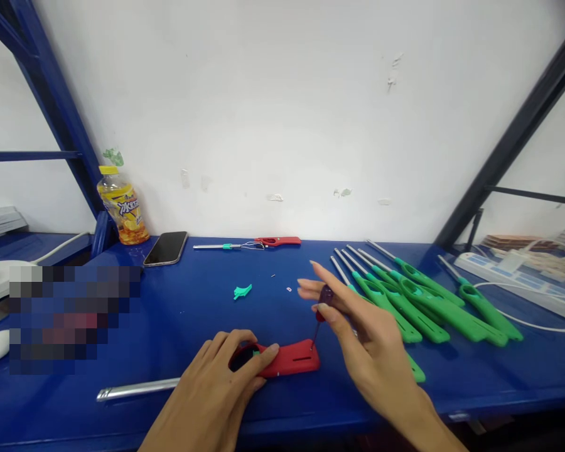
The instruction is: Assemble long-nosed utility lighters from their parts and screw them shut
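Note:
My left hand is wrapped round a red long-necked lighter lying on the blue table, its metal tube pointing left. Between the thumb and fingers of my right hand is a small screwdriver with a dark red handle. Its shaft slants down, and the tip meets the right end of the red handle. Behind the hands lie a teal trigger piece, a tiny metal pin and a small pale part. Farther back rests an opened red lighter with wires and its tube exposed.
Several green lighters lie fanned out at the right, beside a white power strip. A phone and a yellow-capped drink bottle stand at the back left. Blue metal posts rise at the left side.

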The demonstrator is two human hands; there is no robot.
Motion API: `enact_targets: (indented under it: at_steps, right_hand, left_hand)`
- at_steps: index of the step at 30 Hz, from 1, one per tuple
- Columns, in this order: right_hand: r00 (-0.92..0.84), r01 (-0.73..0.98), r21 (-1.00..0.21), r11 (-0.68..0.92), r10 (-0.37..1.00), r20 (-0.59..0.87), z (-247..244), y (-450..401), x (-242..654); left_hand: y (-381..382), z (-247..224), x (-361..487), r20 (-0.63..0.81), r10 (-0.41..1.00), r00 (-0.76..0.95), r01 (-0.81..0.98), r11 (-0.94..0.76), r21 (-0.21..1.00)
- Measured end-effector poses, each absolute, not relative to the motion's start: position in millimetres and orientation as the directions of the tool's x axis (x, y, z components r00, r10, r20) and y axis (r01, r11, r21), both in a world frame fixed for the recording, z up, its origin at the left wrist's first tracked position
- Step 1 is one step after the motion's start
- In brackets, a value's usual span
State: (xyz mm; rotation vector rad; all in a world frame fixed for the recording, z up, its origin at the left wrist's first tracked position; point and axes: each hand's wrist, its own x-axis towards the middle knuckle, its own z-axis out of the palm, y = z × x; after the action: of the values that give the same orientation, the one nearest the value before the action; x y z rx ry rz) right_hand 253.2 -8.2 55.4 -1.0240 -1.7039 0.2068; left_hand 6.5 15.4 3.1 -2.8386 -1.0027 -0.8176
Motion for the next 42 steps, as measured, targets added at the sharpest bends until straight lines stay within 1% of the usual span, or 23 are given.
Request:
enact_targets:
  at_steps: [1, 4, 5, 6, 9, 10, 11, 14, 15, 16, 19, 20, 23, 25, 28, 29, 31, 33, 35, 37, 40, 41, 42]
  right_hand:
    - [-0.027, 0.533, -0.573, 0.622, 0.69, 0.723, 55, -8, 253]
    - [0.022, 0.626, -0.451, 0.636, 0.564, 0.826, 56, -6, 254]
    - [0.017, 0.643, -0.437, 0.629, 0.559, 0.829, 57, -6, 254]
    - [0.004, 0.638, -0.455, 0.622, 0.588, 0.809, 57, -6, 255]
    - [-0.049, 0.521, -0.601, 0.605, 0.725, 0.687, 58, -5, 257]
    - [-0.05, 0.49, -0.626, 0.606, 0.737, 0.674, 58, -5, 257]
    - [-0.031, 0.488, -0.622, 0.612, 0.725, 0.688, 57, -4, 258]
    - [0.037, 0.621, -0.497, 0.606, 0.611, 0.791, 56, -4, 258]
    - [0.038, 0.648, -0.477, 0.594, 0.6, 0.799, 57, -5, 258]
    - [0.028, 0.645, -0.484, 0.591, 0.616, 0.788, 58, -5, 259]
    - [-0.024, 0.525, -0.599, 0.605, 0.714, 0.7, 62, -7, 261]
    - [-0.025, 0.509, -0.612, 0.606, 0.72, 0.693, 63, -8, 261]
    - [0.03, 0.613, -0.515, 0.599, 0.633, 0.773, 64, -8, 264]
    - [0.021, 0.662, -0.48, 0.576, 0.626, 0.78, 66, -8, 267]
    - [-0.096, 0.584, -0.547, 0.6, 0.72, 0.687, 67, -8, 270]
    - [-0.12, 0.544, -0.568, 0.617, 0.728, 0.675, 67, -7, 271]
    - [-0.094, 0.506, -0.582, 0.636, 0.711, 0.697, 66, -6, 270]
    - [-0.009, 0.546, -0.565, 0.619, 0.678, 0.735, 64, -4, 269]
    - [0.035, 0.594, -0.553, 0.585, 0.668, 0.744, 65, -5, 269]
    - [-0.022, 0.539, -0.598, 0.592, 0.72, 0.693, 69, -7, 271]
    - [-0.175, 0.384, -0.702, 0.6, 0.794, 0.583, 74, -9, 274]
    - [-0.166, 0.381, -0.702, 0.602, 0.792, 0.588, 74, -8, 274]
    - [-0.119, 0.418, -0.676, 0.607, 0.775, 0.621, 73, -7, 274]
  left_hand:
    - [16, 3, 6, 0.475, 0.583, 0.659, 0.595, -0.791, 0.145]
    - [17, 3, 6, 0.471, 0.588, 0.657, 0.604, -0.785, 0.138]
    - [17, 3, 6, 0.474, 0.588, 0.655, 0.605, -0.784, 0.137]
    - [17, 3, 6, 0.477, 0.586, 0.655, 0.603, -0.786, 0.136]
    - [17, 2, 6, 0.482, 0.581, 0.656, 0.601, -0.788, 0.133]
    - [16, 2, 6, 0.477, 0.585, 0.656, 0.604, -0.786, 0.133]
    - [16, 2, 6, 0.472, 0.589, 0.656, 0.606, -0.784, 0.135]
    - [16, 2, 5, 0.457, 0.6, 0.656, 0.613, -0.777, 0.141]
    - [16, 2, 5, 0.458, 0.6, 0.656, 0.612, -0.778, 0.142]
    - [16, 2, 6, 0.461, 0.598, 0.656, 0.61, -0.78, 0.143]
    - [15, 2, 6, 0.485, 0.582, 0.653, 0.6, -0.788, 0.138]
    - [15, 2, 6, 0.492, 0.579, 0.65, 0.6, -0.788, 0.136]
    - [14, 3, 6, 0.486, 0.588, 0.646, 0.608, -0.782, 0.137]
    - [15, 4, 6, 0.472, 0.596, 0.649, 0.613, -0.778, 0.139]
    - [15, 4, 7, 0.486, 0.585, 0.649, 0.603, -0.785, 0.14]
    - [15, 4, 7, 0.494, 0.581, 0.647, 0.601, -0.787, 0.14]
    - [15, 4, 8, 0.512, 0.572, 0.64, 0.595, -0.791, 0.14]
    - [15, 3, 8, 0.516, 0.572, 0.638, 0.596, -0.791, 0.14]
    - [15, 3, 7, 0.51, 0.579, 0.637, 0.6, -0.787, 0.144]
    - [15, 4, 8, 0.507, 0.581, 0.637, 0.598, -0.787, 0.15]
    - [15, 5, 9, 0.514, 0.574, 0.637, 0.59, -0.792, 0.154]
    - [15, 5, 9, 0.513, 0.576, 0.637, 0.593, -0.791, 0.153]
    - [15, 6, 9, 0.508, 0.579, 0.637, 0.597, -0.788, 0.151]
